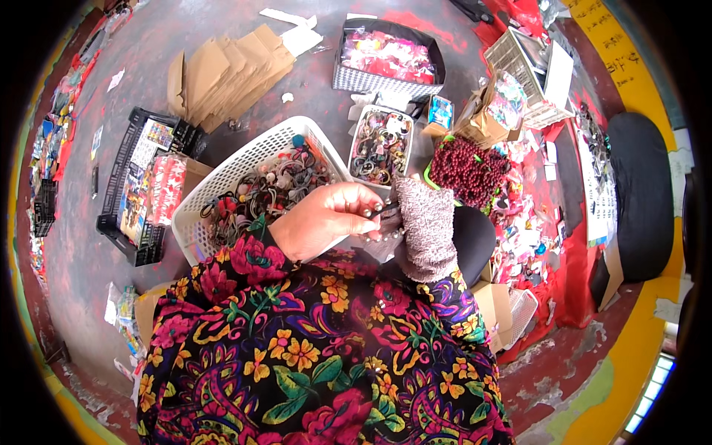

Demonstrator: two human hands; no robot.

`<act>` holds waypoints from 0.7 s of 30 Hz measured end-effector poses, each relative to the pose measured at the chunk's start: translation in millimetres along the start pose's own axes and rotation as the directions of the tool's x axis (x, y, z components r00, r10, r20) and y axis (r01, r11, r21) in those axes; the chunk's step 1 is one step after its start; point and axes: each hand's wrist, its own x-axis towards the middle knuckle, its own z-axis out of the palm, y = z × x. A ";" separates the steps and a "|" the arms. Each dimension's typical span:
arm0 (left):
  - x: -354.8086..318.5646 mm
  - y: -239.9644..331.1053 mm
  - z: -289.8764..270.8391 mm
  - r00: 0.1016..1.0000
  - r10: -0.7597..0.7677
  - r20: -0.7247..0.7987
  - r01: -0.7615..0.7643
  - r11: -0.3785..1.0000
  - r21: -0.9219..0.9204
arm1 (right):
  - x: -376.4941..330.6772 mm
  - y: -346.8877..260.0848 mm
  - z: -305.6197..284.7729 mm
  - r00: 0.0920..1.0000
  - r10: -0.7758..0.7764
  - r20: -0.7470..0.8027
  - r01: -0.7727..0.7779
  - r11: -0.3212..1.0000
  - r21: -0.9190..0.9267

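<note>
My left hand [315, 219] is closed, thumb and fingers pinching a dark band with small pale beads [386, 211], which looks like a hair tie. Close against it on the right is my right hand [423, 219], covered by a fuzzy greyish-mauve knit that hides its fingers, so their hold does not show. Under the left wrist stands a large white plastic basket [204, 194] heaped with mixed hair ties [271, 185]. Just beyond my hands, a smaller white basket [409, 127] holds more hair ties. Dark red beads [467, 170] fill a green basket right of it.
At the left lies a black crate [111, 196] with colourful packets. Flattened cardboard [233, 70] is stacked far left. A patterned bin [386, 85] of pink packages stands at the back. A white crate [545, 111] and a cardboard box [482, 122] sit far right, above scattered packets.
</note>
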 end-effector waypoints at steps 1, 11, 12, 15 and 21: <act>-0.9 -0.2 0.6 1.000 0.006 -0.022 -0.006 1.000 -0.014 | 2.3 -0.5 -2.1 0.994 -0.109 -0.001 0.108 0.986 -0.124; -6.3 8.3 4.2 0.978 0.088 -0.187 -0.035 0.962 0.270 | 0.2 -9.6 -11.9 0.867 -0.437 0.239 0.482 0.618 -0.621; -5.5 5.6 1.6 0.983 0.100 -0.156 -0.047 0.948 0.315 | 0.3 -6.3 -9.0 0.879 -0.391 0.274 0.469 0.599 -0.649; 1.1 6.8 5.8 0.990 0.108 -0.091 -0.082 0.964 0.254 | -2.4 2.4 13.9 0.964 -0.219 0.150 0.265 0.829 -0.492; -1.0 10.6 8.8 0.978 0.132 -0.164 -0.110 0.985 0.136 | -3.0 1.5 13.5 0.996 -0.044 -0.076 0.039 0.998 -0.057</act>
